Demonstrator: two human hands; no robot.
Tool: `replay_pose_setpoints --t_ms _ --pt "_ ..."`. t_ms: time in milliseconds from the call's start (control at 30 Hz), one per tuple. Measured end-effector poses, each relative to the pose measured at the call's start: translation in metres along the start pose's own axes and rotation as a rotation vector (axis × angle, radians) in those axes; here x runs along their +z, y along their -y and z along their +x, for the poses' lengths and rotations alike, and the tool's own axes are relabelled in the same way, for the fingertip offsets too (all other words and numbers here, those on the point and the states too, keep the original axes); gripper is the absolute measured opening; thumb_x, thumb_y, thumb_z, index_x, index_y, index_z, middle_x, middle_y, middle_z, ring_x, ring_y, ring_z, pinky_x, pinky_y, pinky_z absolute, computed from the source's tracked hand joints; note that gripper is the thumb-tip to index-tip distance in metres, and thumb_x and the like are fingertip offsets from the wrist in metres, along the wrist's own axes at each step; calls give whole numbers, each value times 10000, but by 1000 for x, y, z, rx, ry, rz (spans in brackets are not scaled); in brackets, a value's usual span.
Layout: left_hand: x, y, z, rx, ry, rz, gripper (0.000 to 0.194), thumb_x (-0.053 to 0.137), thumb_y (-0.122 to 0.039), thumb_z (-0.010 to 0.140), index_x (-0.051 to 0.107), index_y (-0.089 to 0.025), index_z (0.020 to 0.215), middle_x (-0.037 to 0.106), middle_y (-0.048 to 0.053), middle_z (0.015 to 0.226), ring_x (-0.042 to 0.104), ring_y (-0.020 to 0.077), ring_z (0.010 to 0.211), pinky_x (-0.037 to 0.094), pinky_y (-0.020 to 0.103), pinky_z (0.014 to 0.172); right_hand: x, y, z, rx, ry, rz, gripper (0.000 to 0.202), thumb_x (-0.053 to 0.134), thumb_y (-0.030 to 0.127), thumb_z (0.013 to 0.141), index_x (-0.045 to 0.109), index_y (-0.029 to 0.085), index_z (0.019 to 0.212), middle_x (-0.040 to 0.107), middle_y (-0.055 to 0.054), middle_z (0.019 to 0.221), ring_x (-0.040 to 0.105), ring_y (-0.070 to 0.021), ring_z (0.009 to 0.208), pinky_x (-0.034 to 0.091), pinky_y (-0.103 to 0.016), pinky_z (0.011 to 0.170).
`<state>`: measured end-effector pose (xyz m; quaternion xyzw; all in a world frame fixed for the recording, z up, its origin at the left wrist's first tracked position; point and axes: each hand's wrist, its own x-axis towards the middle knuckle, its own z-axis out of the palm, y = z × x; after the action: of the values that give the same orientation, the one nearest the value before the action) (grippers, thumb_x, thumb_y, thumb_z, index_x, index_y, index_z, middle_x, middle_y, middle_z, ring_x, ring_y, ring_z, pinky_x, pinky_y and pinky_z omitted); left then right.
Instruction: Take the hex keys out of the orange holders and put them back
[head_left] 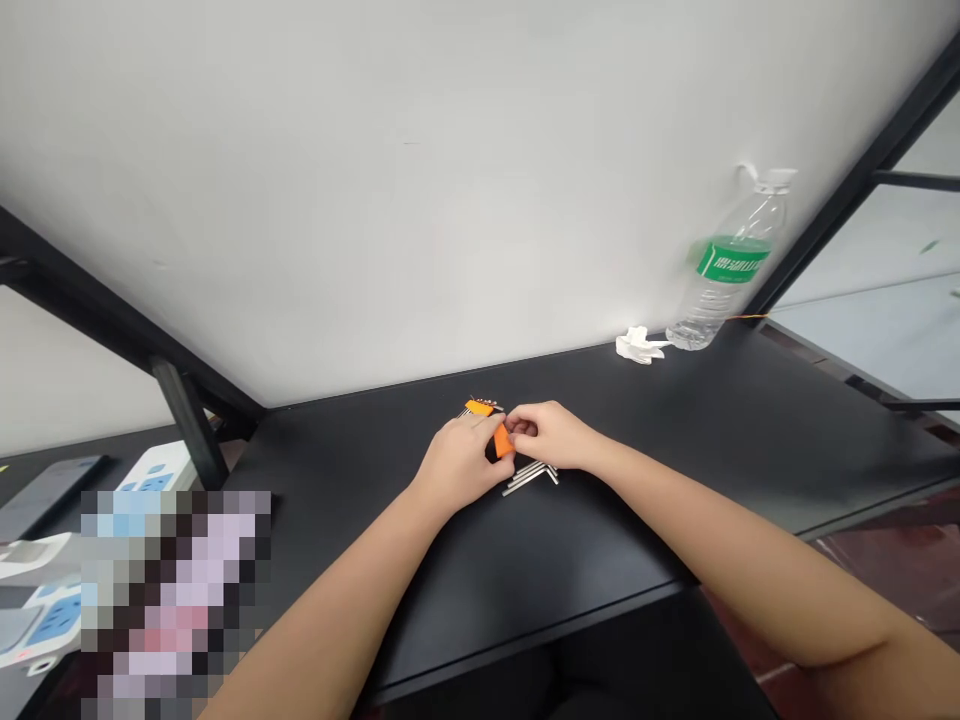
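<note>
An orange plastic hex key holder (pixel 503 441) is between my two hands above the black tabletop. My left hand (pixel 461 462) is closed round it from the left, and its fingers cover part of it. Another orange part (pixel 478 407) with metal key ends shows just beyond those fingers; whether the two parts join is hidden. Curled fingers of my right hand (pixel 555 435) pinch the holder's right edge. Several loose silver hex keys (pixel 531 474) lie side by side on the table, just below my right hand.
A plastic water bottle (pixel 733 262) with a green label stands by the wall at the back right, beside crumpled white tissue (pixel 639 345). White power strips (pixel 161 470) and a dark flat device (pixel 52 495) lie at the left, past a black metal frame (pixel 187 420).
</note>
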<state>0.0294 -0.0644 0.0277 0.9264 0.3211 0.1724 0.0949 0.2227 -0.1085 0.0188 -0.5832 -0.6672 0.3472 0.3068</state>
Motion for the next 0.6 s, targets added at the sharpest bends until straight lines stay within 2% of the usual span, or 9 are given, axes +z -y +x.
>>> replay_pose_setpoints --t_ms 133,333,500,600 --pt "1 -1 0 28 -5 42 180 628 -261 814 678 -221 983 714 46 914 666 231 878 514 360 801 4 4 -1 45 -48 6 139 580 156 790 698 201 847 715 12 821 622 -132 712 460 -239 646" --pt "5 -3 2 42 25 106 123 615 -295 836 665 -213 913 709 55 860 670 235 839 519 381 809 3 3 3 134 -92 -142 47 606 172 761 636 204 744 696 8 755 599 -136 661 405 -241 584" --pt "8 4 1 25 32 99 315 622 -336 845 699 -209 1122 755 80 1049 700 278 987 538 414 906 -9 -3 4 157 -120 -402 93 605 212 804 586 216 713 673 -10 741 597 -167 684 363 -269 592" --pt "7 9 0 -4 25 86 404 647 -342 833 698 -211 1211 753 83 1141 704 293 1045 539 422 940 -23 -7 -1 199 -88 -585 88 606 229 825 593 222 739 670 -36 799 592 -194 715 333 -289 592"
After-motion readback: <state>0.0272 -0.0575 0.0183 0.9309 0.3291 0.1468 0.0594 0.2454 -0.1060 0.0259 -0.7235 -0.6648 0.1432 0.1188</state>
